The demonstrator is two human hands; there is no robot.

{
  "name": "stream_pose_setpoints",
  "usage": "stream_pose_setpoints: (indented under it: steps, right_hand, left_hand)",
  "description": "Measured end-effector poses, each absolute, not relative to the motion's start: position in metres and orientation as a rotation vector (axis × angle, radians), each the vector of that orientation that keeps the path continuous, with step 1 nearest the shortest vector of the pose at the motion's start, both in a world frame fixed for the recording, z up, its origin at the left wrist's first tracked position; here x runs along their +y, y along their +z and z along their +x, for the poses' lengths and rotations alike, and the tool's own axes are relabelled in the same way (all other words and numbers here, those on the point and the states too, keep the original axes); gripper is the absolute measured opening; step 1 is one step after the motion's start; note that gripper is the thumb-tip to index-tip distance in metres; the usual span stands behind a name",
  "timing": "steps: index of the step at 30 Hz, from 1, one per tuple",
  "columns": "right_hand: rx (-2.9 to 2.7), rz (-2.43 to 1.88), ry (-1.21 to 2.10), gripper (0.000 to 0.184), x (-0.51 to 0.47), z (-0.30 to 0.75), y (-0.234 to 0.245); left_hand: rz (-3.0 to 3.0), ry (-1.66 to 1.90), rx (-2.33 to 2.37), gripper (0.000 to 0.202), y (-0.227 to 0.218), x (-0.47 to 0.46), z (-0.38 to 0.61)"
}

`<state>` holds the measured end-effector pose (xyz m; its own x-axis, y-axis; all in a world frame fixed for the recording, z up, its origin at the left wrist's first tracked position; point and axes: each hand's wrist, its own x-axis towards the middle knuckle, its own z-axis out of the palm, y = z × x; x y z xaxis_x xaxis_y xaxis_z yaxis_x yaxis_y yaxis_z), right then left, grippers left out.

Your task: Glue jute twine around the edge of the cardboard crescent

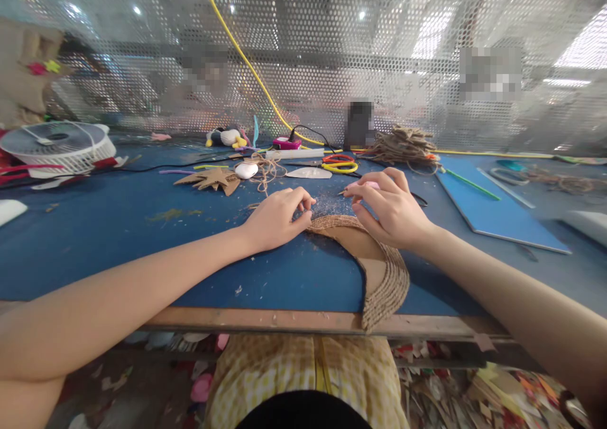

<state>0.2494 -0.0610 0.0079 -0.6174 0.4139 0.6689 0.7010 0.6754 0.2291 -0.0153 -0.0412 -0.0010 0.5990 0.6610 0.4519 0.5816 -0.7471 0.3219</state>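
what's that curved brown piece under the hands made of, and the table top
The curved piece looks like plain brown cardboard, matte, with rows of rough jute-like twine laid along its outer edge; the ribbed, fibrous texture suggests this. The left hand and right hand press on its upper end. The table top seems a blue, matte mat or felt sheet on a board, whose bare edge shows in front.

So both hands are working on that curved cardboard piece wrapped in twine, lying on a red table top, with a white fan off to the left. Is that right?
Not quite: the head view shows the table top is blue, not red. The rest holds: both the left hand and the right hand are on the curved cardboard piece wrapped in twine, and a white fan sits off left.
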Motion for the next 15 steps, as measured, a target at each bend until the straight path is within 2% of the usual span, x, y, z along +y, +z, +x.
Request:
stream_pose_setpoints:
  steps: [8, 11, 15]
  right_hand:
    - [-2.31, -0.86, -0.601, 0.022, -0.0612, 0.2484, 0.0092]
    - [-2.314, -0.862, -0.608, 0.023, -0.0609, 0.249, 0.0084]
    - [-2.323, -0.87, -0.62, 0.023, -0.0608, 0.2499, 0.0073]
  left_hand:
    - [2.682, 0.842, 1.044, 0.008, -0.0015, -0.0412, -0.0166]
    - [2.687, 0.862, 1.066, 0.001, -0.0025, -0.0403, -0.0162]
    - [2.672, 0.851, 1.115, 0.015, -0.0031, -0.0391, -0.0156]
